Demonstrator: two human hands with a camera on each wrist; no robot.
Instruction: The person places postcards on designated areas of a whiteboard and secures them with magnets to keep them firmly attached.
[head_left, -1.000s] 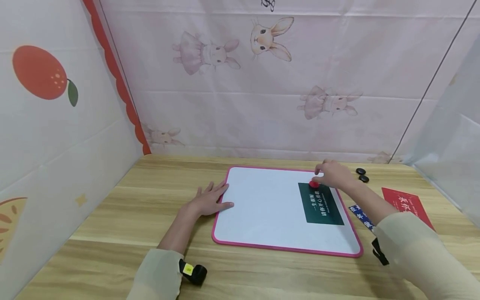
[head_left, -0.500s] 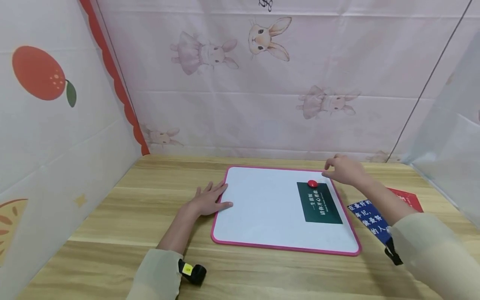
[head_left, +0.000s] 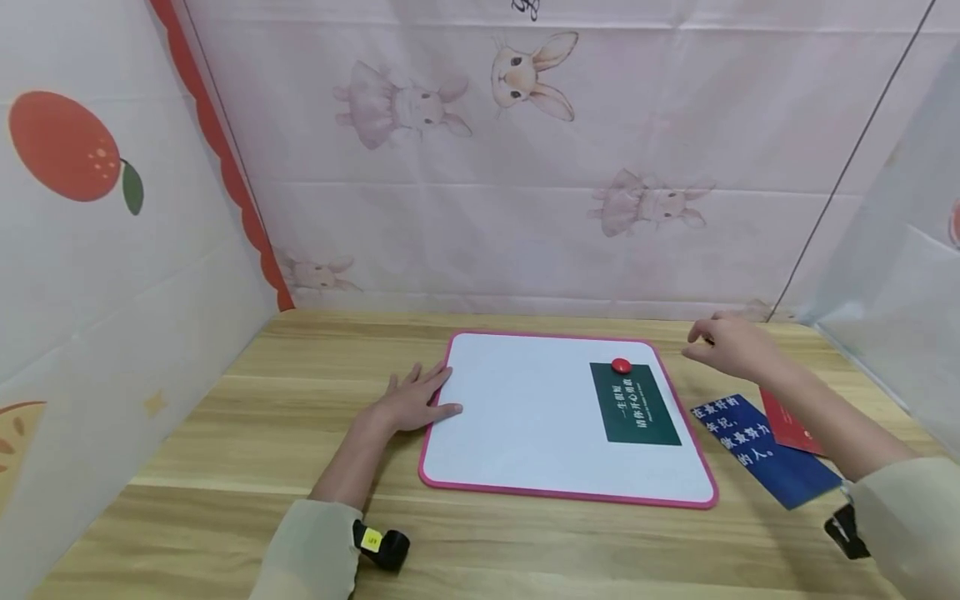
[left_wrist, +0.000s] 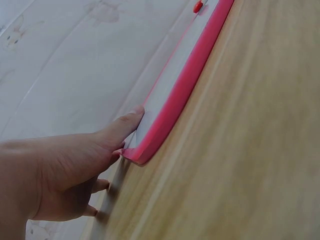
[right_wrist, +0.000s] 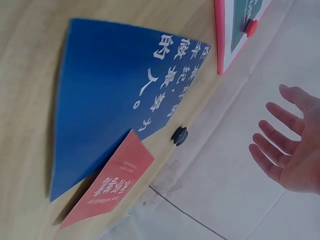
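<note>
A whiteboard (head_left: 517,417) with a pink rim lies on the wooden table. My left hand (head_left: 405,408) rests at its left edge, fingers spread and thumb on the white surface; the left wrist view shows the thumb (left_wrist: 125,125) over the corner. On the board's right part lies a green card (head_left: 660,417) with white writing, a round red magnet (head_left: 621,365) on its top edge. My right hand (head_left: 731,346) hovers beyond the board's right side, holding nothing, fingers loosely bent. Under the right forearm are a blue card (head_left: 795,475) and a red card (head_left: 780,421).
In the right wrist view, black magnets (right_wrist: 179,136) stand on the table past the blue card; in the head view the right hand hides them. A printed cloth wall (head_left: 450,233) rises behind the table, with more cloth at both sides.
My right hand has let go of the red magnet and moved right, off the board, uncovering more of the blue card. The left hand stays at the board's edge.
</note>
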